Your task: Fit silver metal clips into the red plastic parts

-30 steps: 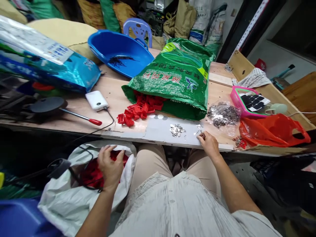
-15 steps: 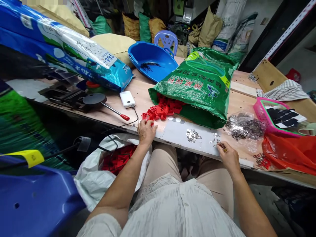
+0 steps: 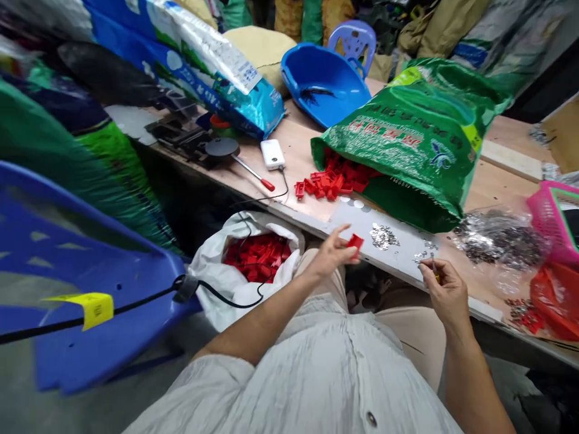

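Observation:
My left hand (image 3: 333, 255) holds a single red plastic piece (image 3: 355, 245) by its fingertips, just off the table's front edge. At the grey sheet's right part, my right hand (image 3: 446, 288) is closed on a small tool with a yellowish part (image 3: 436, 275), mostly hidden by the fingers. Small shiny metal pieces (image 3: 383, 237) lie in a pile on the grey sheet (image 3: 357, 218), and a few more (image 3: 425, 250) lie beside the right fingertips. Behind the left hand, loose red pieces (image 3: 326, 184) spill from the mouth of a green sack (image 3: 414, 129).
A white sack (image 3: 212, 265) of red pieces stands below the table edge, with a black cable (image 3: 230, 301) across it. Also around are a white power bank (image 3: 272, 155), blue basin (image 3: 335, 90), red-handled lever (image 3: 253, 172), pink basket (image 3: 545, 211) and blue chair (image 3: 90, 241).
The view has swung left. My left hand has left the red pile and come toward the grey sheet with one red piece. My right hand remains near the small metal pieces.

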A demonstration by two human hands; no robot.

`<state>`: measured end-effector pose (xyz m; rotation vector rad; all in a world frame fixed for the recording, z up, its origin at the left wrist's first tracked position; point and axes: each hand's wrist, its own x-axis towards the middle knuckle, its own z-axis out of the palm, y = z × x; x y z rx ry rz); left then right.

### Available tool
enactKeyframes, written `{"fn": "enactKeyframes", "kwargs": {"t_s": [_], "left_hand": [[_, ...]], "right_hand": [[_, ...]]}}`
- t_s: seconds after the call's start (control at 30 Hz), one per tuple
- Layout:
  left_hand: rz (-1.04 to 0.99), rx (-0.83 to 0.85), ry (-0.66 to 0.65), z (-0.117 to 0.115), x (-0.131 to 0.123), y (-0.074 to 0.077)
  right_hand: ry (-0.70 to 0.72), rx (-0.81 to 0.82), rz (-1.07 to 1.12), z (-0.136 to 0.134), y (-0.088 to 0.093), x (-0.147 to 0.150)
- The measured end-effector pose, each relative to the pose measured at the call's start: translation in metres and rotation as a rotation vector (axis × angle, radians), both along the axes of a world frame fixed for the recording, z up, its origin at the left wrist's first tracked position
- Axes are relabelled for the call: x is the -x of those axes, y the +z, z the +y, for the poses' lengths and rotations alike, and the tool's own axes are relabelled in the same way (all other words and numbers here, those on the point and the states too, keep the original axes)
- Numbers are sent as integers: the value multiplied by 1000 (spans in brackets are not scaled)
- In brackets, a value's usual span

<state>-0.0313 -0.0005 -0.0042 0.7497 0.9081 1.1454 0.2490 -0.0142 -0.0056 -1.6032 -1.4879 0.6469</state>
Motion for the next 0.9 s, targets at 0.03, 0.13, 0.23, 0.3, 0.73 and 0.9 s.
{"fn": "enactKeyframes", "kwargs": {"t_s": [0.03,0.13,0.23,0.3,0.73,0.9], "left_hand": [[-157,75,-76,-9,-10,1],[-421,222,-283,-30,-29,-1],[-505,274,-350,-41,-35,-5],[-500,279,-343,-43,-36,-7],[-478,259,-152,-32,-33,6],[-240,76,-124,-31,-38,3]], "right_hand": [[37,14,9,-2,2,5],[141,58,22,-11,7,22],[194,64,82,-19,11,33],[211,73,111,-23,12,36],[239,96,36,-30,32,50],[229,49,19,-31,37,51]]}}
